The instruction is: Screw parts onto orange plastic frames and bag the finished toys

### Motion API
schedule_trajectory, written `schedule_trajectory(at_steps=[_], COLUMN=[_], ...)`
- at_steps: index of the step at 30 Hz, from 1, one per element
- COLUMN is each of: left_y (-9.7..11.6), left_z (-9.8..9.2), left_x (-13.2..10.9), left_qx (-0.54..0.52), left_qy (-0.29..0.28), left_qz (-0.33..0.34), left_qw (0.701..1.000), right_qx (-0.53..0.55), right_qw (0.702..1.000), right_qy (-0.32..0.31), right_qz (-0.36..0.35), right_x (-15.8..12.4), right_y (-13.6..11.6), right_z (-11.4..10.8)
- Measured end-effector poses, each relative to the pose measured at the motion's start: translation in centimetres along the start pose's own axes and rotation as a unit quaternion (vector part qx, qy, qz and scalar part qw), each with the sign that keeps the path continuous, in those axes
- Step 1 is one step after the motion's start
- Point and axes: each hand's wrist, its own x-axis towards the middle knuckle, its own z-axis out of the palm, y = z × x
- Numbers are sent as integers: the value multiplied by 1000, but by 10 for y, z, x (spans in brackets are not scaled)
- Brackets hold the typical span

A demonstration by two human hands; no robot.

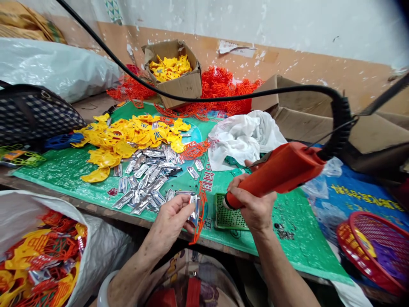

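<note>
One metal piece (195, 211) pinched between thumb and fingers of the left hand (171, 217), over the near side of the bench (306, 251); orange openwork strip (203, 200) just beside it, contact unclear. Right hand (257, 209) wrapped around a corded red tool (281, 170), tip over the green perforated tray (228, 215). Step, as judged: positioning the piece, tool at the ready. Next move would call for a steady left pinch, fingers clear of the tip.

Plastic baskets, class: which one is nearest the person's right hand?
The green rectangular basket, close by the right hand; the red basket is round and farther right.
</note>
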Motion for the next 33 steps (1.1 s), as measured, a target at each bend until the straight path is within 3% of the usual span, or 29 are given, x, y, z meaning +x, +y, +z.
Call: schedule_trajectory(at_steps=[5,13,20,33], left_y=[1,12,13,11], left_z=[2,10,5,5], left_x=[7,15,18,17], left_qx=[67,130,146,149], left_qy=[25,-38,-58,-71], left_qz=[-7,-22,-33,-24], left_qw=[997,990,987,986], right_qx=[45,158,197,176], right_qw=[999,982,969,975], right_qy=[-7,-100,-146,-124], right_qz=[-6,-2,36,54], right_x=[4,-6,-14,-16], right_y=[-20,-66,-57,-51], right_z=[2,15,34,41])
